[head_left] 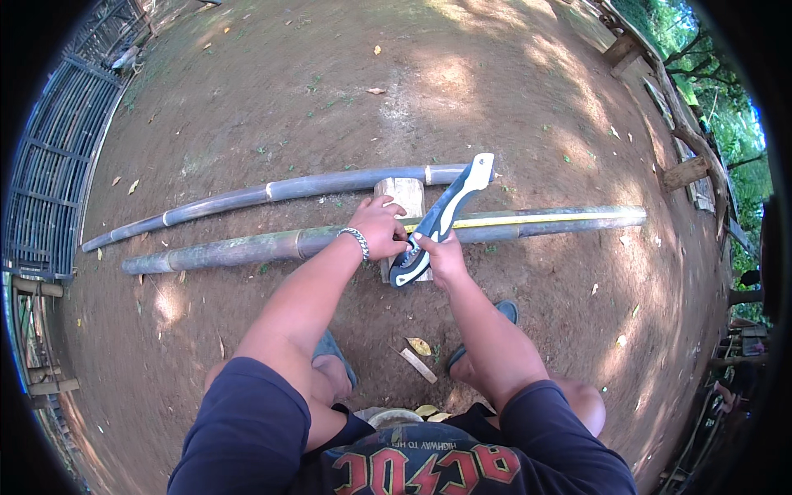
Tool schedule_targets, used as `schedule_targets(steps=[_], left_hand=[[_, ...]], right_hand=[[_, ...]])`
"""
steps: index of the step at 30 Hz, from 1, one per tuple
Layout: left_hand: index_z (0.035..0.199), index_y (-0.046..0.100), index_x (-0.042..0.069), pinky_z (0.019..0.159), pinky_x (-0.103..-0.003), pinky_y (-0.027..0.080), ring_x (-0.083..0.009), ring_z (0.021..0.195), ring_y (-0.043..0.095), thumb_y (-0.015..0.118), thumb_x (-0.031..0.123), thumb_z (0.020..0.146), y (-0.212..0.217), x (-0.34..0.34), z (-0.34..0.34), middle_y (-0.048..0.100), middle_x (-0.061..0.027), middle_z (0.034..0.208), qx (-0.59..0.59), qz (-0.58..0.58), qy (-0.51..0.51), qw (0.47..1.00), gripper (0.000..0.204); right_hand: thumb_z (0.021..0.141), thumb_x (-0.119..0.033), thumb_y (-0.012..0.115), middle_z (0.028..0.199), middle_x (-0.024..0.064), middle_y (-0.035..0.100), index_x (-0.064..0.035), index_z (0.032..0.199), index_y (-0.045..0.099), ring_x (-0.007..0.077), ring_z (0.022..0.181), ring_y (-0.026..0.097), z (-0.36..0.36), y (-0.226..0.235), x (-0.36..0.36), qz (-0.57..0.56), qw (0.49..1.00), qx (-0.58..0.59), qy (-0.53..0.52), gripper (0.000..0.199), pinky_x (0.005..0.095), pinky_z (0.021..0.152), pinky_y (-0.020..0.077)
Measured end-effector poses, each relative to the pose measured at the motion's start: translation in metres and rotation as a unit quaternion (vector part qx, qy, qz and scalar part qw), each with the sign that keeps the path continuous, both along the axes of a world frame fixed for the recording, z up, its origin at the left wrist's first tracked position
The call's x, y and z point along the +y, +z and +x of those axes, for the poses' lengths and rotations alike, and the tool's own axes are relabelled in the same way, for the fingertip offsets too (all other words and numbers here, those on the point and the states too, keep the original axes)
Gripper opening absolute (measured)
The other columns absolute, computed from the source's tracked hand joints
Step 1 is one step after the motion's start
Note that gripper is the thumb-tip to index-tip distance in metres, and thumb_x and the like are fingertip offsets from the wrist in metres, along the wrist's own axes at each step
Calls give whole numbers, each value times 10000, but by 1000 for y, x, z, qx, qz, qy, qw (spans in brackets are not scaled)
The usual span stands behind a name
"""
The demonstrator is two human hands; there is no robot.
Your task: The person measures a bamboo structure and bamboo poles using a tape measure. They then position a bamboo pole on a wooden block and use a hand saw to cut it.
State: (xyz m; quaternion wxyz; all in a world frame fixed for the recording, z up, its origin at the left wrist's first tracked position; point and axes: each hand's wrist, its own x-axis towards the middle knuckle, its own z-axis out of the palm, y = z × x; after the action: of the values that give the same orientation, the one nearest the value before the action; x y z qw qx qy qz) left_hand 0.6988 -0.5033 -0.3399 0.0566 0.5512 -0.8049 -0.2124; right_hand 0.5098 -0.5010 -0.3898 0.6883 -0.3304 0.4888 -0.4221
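A folding saw [462,190] with a dark and white handle slants up to the right, across a thick bamboo pole [280,247]. My right hand [445,257] is closed round its lower part, thumb on top. Some teeth show near that end. My left hand [381,228], with a chain bracelet at the wrist, reaches over the pole with its fingers apart; its thumb is at the saw's edge. A yellow tape measure strip [528,219] lies along the pole to the right of the saw. Beneath the pole, partly hidden, is a wooden block [404,194].
A second bamboo pole [223,200] lies beyond the first, also over the block. A bamboo fence panel [58,165] stands at the left, a log railing [701,157] at the right. My feet flank a wood chip [418,365] and a dry leaf [419,346] on the dirt.
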Motion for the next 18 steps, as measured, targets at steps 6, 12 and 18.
schedule_targets(steps=[6, 12, 18], left_hand=[[911, 791, 267, 1120, -515, 277, -282, 1383, 373, 759, 398, 764, -4, -6, 0, 603, 14, 1324, -14, 23, 3, 1000, 200], [889, 790, 259, 1095, -496, 303, -239, 1330, 426, 747, 437, 769, -10, -9, 1, 624, 38, 1285, 4, 76, -5, 997, 219], [908, 778, 245, 1093, -470, 326, -220, 1294, 462, 724, 321, 788, -10, 3, 5, 642, 4, 1213, 21, 2, -57, 998, 152]], right_hand=[[809, -2, 735, 936, 24, 638, -35, 1093, 544, 127, 846, 622, 10, 3, 4, -64, 997, 30, 9, 344, 290, 773, 509], [964, -219, 647, 934, 34, 622, -13, 1110, 542, 97, 805, 569, 12, -15, 9, -95, 973, 201, -64, 274, 274, 722, 475], [945, -224, 661, 978, 79, 660, 8, 1124, 561, 148, 874, 614, 8, -25, 17, -89, 977, 176, -83, 309, 319, 803, 495]])
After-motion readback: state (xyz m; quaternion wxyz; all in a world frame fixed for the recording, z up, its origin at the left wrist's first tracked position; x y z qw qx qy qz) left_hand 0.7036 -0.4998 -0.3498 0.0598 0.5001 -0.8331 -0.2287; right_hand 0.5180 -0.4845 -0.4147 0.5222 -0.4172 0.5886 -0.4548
